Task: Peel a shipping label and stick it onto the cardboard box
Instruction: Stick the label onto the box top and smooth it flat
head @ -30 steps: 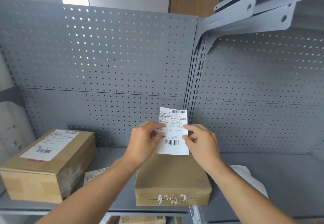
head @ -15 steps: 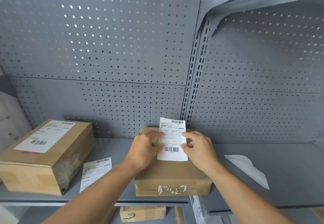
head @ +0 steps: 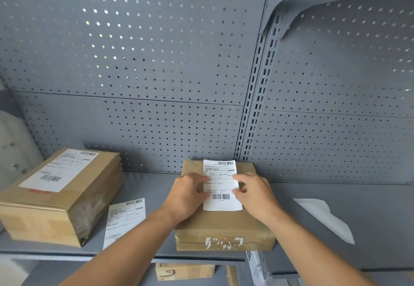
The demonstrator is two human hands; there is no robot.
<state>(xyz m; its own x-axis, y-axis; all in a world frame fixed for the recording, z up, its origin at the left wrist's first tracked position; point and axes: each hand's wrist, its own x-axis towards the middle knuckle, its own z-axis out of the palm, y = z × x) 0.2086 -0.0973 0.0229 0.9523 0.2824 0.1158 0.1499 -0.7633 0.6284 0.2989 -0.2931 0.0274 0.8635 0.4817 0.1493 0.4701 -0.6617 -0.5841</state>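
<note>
A flat cardboard box lies on the grey shelf, torn white tape on its front face. A white shipping label with two barcodes lies flat along the box's top, reaching its far edge. My left hand pinches the label's left edge with thumb and fingers. My right hand holds its right edge the same way. Both hands rest low over the box top.
A bigger labelled cardboard box sits at the left. A loose label sheet lies on the shelf between the boxes. A white backing sheet lies at the right. Perforated grey panels close the back. Small boxes show on the shelf below.
The label was held upright above the box one second ago. Both hands have lowered it, and it now lies against the box top.
</note>
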